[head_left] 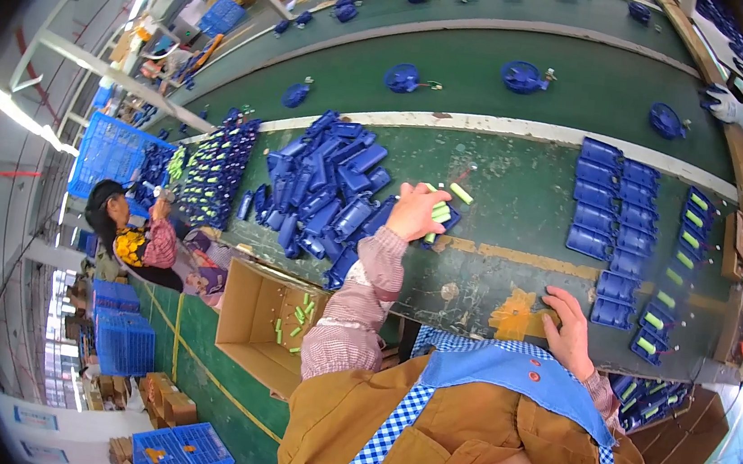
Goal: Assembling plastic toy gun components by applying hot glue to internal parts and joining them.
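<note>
The left hand [416, 211] is closed over a bunch of green sticks [440, 210] right beside the heap of blue cases [326, 186], their long axes pointing away from the heap. The right hand [568, 330] rests flat and open on the bench edge [474, 288], way farther off.

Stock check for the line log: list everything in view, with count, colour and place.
Blue casings: loose heap, blue, on the bench left of centre.
Stacked casings: neat rows, blue, bench right.
Green pieces: a handful, light green, under the left hand.
Round parts: several, blue, spaced along the green conveyor.
Cardboard box: one, brown, below the bench, green pieces inside.
Crates: several, blue, far left.
Co-worker: one, seated at left.
Left hand: on the green pieces.
Right hand: resting on the bench edge.
</note>
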Tool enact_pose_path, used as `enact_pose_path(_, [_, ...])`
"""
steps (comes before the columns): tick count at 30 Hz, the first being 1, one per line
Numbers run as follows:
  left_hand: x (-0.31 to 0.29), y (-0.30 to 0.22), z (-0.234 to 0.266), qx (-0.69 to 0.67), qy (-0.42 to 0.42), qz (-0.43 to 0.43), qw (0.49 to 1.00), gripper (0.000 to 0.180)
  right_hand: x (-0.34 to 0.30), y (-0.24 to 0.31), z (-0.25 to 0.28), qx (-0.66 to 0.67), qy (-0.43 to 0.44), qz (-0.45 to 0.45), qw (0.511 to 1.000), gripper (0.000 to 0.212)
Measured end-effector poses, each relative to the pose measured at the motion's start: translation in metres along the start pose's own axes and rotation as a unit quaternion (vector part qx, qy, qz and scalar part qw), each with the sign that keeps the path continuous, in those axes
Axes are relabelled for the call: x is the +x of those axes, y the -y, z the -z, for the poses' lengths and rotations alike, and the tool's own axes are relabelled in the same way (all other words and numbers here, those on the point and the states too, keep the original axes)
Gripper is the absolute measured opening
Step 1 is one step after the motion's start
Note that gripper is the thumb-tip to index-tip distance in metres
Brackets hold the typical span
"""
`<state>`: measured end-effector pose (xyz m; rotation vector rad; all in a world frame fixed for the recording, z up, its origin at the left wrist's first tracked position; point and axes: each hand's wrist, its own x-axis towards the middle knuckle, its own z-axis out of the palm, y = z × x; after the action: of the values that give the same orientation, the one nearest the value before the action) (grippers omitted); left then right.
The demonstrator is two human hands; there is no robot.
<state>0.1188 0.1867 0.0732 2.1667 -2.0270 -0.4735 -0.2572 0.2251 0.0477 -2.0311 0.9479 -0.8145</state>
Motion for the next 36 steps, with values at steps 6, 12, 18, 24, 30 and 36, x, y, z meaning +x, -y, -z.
enact_pose_path(6, [0.023, 0.022, -0.008, -0.002, 0.032, -0.015, 0.999, 0.066, -0.002, 0.003, 0.002, 0.016, 0.003, -0.017, 1.000, 0.030])
enact_pose_path(12, [0.022, -0.017, -0.009, 0.075, -0.005, 0.065, 0.995, 0.043, -0.004, -0.001, 0.003, 0.018, 0.010, -0.020, 1.000, 0.030])
enact_pose_path(18, [0.023, -0.036, -0.036, 0.151, -0.142, 0.087, 0.974, 0.020, -0.005, 0.000, 0.003, 0.004, 0.008, -0.024, 1.000, 0.031])
enact_pose_path(24, [0.018, -0.003, -0.011, 0.037, -0.079, 0.077, 0.993, 0.024, 0.000, 0.000, 0.000, 0.019, 0.008, -0.004, 1.000, 0.031])
enact_pose_path(30, [0.017, 0.005, 0.027, -0.167, -0.068, 0.074, 0.981, 0.031, 0.000, -0.002, 0.001, -0.002, 0.000, 0.002, 1.000, 0.032])
enact_pose_path(36, [0.025, 0.014, 0.036, -0.290, -0.033, 0.110, 0.950, 0.024, -0.001, -0.002, 0.002, -0.001, 0.002, -0.001, 1.000, 0.030])
